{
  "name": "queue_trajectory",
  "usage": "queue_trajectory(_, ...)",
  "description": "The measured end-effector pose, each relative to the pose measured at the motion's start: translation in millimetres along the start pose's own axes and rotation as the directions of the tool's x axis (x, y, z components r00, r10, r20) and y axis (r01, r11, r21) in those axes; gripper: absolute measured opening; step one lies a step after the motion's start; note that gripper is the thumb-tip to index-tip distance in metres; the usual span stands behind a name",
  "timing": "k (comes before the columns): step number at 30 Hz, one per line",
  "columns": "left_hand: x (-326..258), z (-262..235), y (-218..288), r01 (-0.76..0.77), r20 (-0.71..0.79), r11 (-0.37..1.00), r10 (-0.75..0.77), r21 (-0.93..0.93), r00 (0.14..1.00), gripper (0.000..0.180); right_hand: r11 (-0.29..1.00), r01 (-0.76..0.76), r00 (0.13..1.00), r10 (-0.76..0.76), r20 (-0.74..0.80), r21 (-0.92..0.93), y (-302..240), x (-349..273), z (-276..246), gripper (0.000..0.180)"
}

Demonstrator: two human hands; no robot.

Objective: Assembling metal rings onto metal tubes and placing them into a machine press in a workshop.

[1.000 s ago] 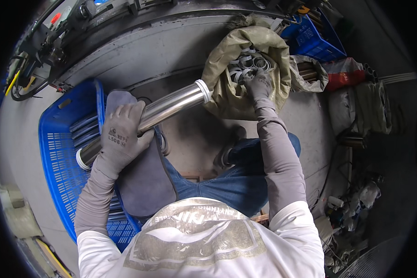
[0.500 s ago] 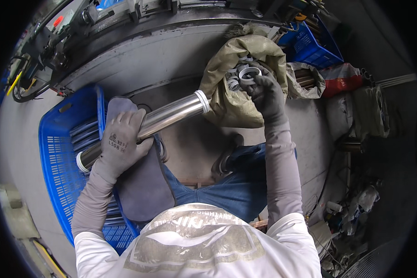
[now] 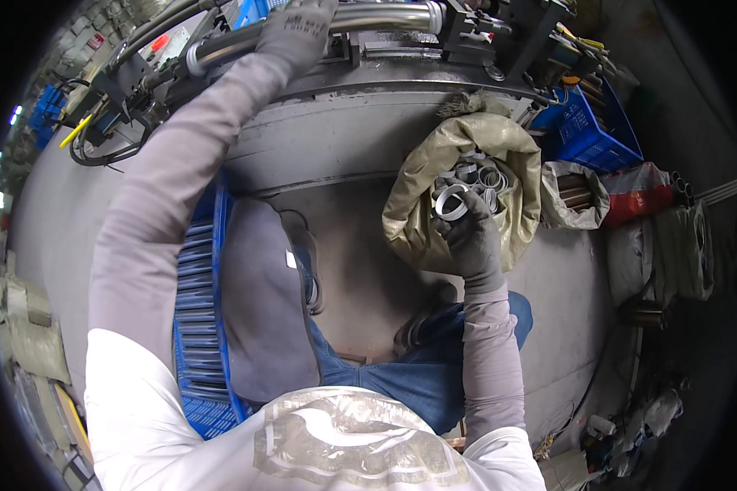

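Metal tube (image 3: 385,17) lies in the grasp of the left hand (image 3: 293,37), whose fingers wrap over it, partly cut off by the upper edge of view; its shiny length runs out to the right of those fingers. A dark machine (image 3: 475,49) spreads to both sides of the left fingers; I cannot tell whether the tube rests on it. Nearer the body than those fingers stands a blue crate (image 3: 213,419), partly hidden by the left sleeve, with a row of dark tubes (image 3: 199,315) inside. An olive sack (image 3: 413,188) gapes open around and beyond the fingers of the right hand (image 3: 476,245). Well left of those fingers, beside the crate, is a grey pad (image 3: 266,311). To their upper right, well apart, sits a smaller blue crate (image 3: 577,135), with a pale bag (image 3: 589,214) nearer them. Loose rings (image 3: 493,178) lie in the sack just past the right fingers. White bands (image 3: 194,61) cap the tube's two ends, either side of the left fingers. A single white ring (image 3: 439,204) is pinched by the right fingers over the sack's mouth.
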State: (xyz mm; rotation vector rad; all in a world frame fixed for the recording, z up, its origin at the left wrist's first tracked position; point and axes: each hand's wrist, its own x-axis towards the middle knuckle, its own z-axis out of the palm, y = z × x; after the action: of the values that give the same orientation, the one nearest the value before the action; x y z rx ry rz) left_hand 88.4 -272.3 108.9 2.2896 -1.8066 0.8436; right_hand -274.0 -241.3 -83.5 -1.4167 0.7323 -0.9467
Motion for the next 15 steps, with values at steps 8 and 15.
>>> queue_trajectory(8, 79.6, 80.7, -40.4, 0.054, 0.094, 0.993, -0.064, 0.108, 0.993, 0.050, 0.854, 0.344, 0.938, -0.300, 0.172, -0.390, -26.8, 6.3, 0.2, 0.067)
queue_trajectory(15, 34.4, 105.8, -38.2, -0.125, -0.240, 0.989, 0.140, 0.076, 0.961, 0.058, 0.673, 0.544, 0.838, -0.465, 0.286, -0.501, -18.4, 10.9, 4.3, 0.067)
